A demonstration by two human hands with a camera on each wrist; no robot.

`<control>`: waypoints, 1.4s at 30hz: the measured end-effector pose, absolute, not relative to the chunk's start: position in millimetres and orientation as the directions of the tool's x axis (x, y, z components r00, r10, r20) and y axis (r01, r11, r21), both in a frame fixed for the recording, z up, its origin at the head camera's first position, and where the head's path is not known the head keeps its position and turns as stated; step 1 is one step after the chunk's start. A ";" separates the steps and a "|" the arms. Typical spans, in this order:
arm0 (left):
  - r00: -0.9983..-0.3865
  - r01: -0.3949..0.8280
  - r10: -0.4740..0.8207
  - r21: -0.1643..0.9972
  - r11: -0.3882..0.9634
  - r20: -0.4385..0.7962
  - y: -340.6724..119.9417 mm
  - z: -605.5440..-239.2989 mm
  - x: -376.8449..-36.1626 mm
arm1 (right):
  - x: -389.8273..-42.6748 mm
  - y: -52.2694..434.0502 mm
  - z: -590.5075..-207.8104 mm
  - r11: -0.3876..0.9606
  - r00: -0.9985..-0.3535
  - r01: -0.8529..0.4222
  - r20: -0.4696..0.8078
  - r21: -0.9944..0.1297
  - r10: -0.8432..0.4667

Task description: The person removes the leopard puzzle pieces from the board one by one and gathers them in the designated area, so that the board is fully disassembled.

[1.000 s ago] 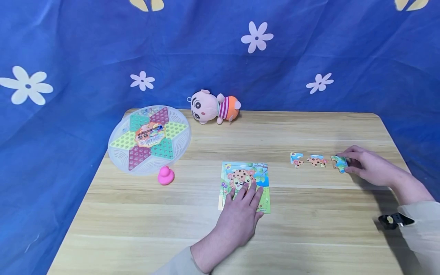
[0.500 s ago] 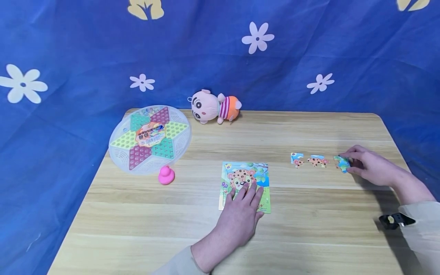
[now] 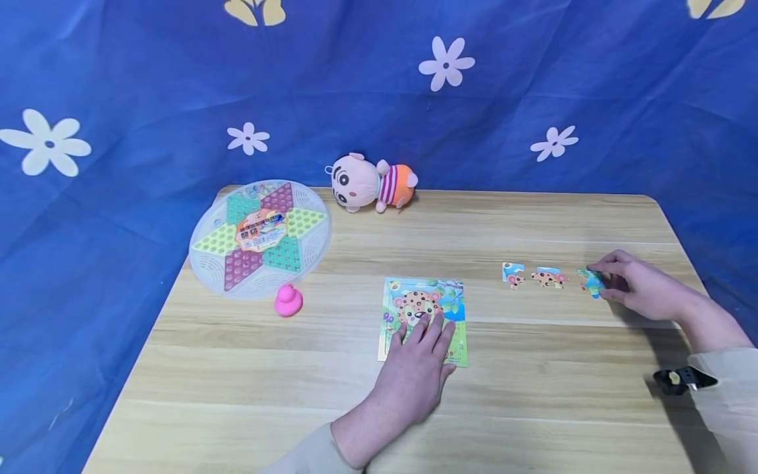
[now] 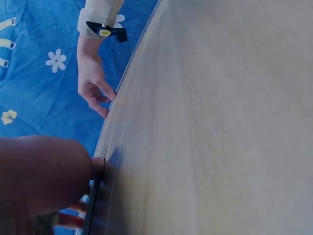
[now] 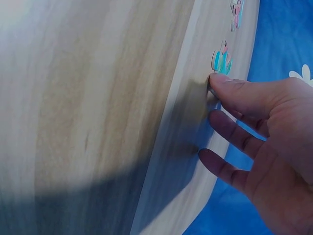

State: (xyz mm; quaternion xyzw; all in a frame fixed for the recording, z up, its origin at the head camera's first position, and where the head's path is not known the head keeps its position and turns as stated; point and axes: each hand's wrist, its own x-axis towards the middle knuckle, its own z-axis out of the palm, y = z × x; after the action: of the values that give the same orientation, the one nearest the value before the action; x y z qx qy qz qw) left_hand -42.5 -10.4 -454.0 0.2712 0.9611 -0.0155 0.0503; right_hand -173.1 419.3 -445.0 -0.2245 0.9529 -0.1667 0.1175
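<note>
My left hand (image 3: 414, 375) rests with fingers spread on the lower part of a square jigsaw puzzle (image 3: 418, 296) with a spotted leopard cub on it. That hand covers part of the picture. At the right side of the table, my right hand (image 3: 636, 288) pinches a blue-green puzzle piece (image 3: 593, 283) between thumb and fingers, at the table surface. Left of it lie two loose pieces, a spotted middle piece (image 3: 548, 276) and a corner piece (image 3: 513, 275). In the right wrist view, the thumb touches the edge of the held piece (image 5: 221, 62).
A round Chinese checkers board (image 3: 260, 238) lies at the back left of the wooden table (image 3: 266, 395). In front of it sits a pink rubber duck (image 3: 287, 301). A plush doll (image 3: 373, 183) lies along the back edge, before a blue flowered cloth (image 3: 367, 79).
The right hand and its puzzle piece have shifted slightly right, widening the gap to the middle piece. The left hand has stayed on the puzzle.
</note>
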 end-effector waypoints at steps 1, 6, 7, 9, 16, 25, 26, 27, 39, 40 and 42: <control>-0.848 0.523 0.521 -0.001 0.852 -0.101 -11.0 -454.0 -42.4 | -173.0 418.7 -444.5 0.848 -0.874 -0.381 -0.156 -0.369 -0.460; -0.849 0.524 0.523 0.012 0.852 -0.078 -13.2 -454.5 -42.2 | -171.0 414.9 -440.1 0.837 -0.872 -0.395 -0.134 -0.378 -0.472; -0.848 0.525 0.524 0.015 0.851 -0.074 -13.5 -454.4 -42.1 | -170.2 413.4 -438.3 0.837 -0.876 -0.391 -0.126 -0.383 -0.466; -0.848 0.525 0.526 0.023 0.851 -0.069 -14.3 -454.2 -42.1 | -168.8 409.3 -433.9 0.834 -0.881 -0.386 -0.110 -0.393 -0.460; -0.844 0.535 0.536 0.054 0.843 -0.016 -19.9 -453.1 -42.9 | -166.0 382.6 -417.9 0.803 -0.887 -0.378 -0.068 -0.460 -0.456; -0.842 0.540 0.535 0.105 0.835 0.072 -41.9 -450.0 -38.0 | -163.9 331.1 -406.8 0.663 -0.833 -0.484 0.068 -0.572 -0.549; -0.844 0.537 0.532 0.107 0.837 0.073 -45.1 -449.7 -36.4 | -164.1 325.0 -405.7 0.648 -0.826 -0.492 0.077 -0.582 -0.558; -0.846 0.533 0.528 0.107 0.839 0.072 -48.4 -449.5 -34.6 | -164.4 319.0 -404.6 0.634 -0.818 -0.501 0.085 -0.590 -0.568; -0.859 0.512 0.510 0.109 0.852 0.044 -72.8 -448.2 -16.6 | -157.5 245.0 -385.9 0.554 -0.749 -0.547 0.073 -0.627 -0.658; -0.859 0.511 0.510 0.110 0.852 0.042 -73.8 -447.8 -15.2 | -156.5 239.2 -385.5 0.554 -0.745 -0.548 0.064 -0.627 -0.664; -0.861 0.507 0.507 0.113 0.854 0.036 -75.9 -447.0 -12.2 | -155.1 229.1 -385.0 0.559 -0.742 -0.540 0.043 -0.630 -0.669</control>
State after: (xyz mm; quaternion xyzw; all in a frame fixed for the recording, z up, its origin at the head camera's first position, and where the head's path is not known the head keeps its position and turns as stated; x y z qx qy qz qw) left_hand -12.2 -75.9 -447.0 0.2633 0.9629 0.0594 -0.0024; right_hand -155.1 229.1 -385.0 -0.3445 0.8770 -0.3193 0.1009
